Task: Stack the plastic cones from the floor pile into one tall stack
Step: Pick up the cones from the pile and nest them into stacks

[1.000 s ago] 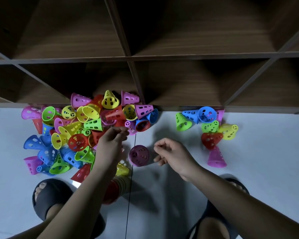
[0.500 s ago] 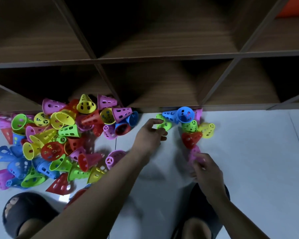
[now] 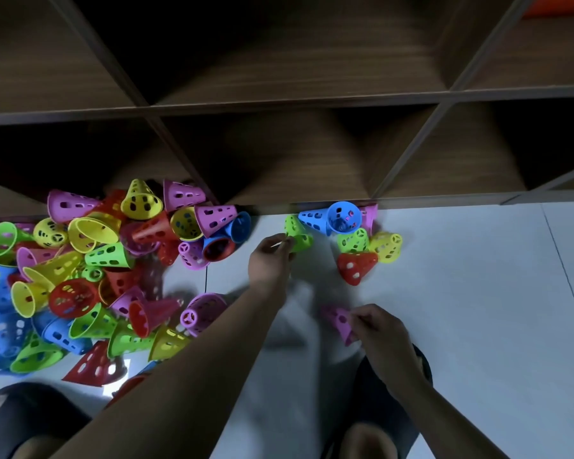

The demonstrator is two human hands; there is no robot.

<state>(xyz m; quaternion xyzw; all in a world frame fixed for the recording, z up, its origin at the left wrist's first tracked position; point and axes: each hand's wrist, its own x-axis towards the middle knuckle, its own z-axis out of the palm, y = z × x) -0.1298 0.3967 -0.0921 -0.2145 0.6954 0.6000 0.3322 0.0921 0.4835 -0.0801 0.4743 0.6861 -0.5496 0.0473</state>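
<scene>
Cones [image 3: 93, 230] were being collected: green cone [image 3: 299, 234] pinched by left hand [image 3: 269, 260], pink cone [image 3: 338, 321] gripped by right hand [image 3: 383, 331]; nesting was needed next.

Cone pile [image 3: 90, 276] left of smaller cluster [image 3: 352, 241]

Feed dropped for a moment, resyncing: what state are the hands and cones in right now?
Left hand: pinches green cone.
Green cone: on its side, in small cluster by shelf.
Right hand: grips pink cone.
Pink cone: blurred, apart from both groups.
Big pile: loose, unstacked.
Small cluster: loose, unstacked.
</scene>
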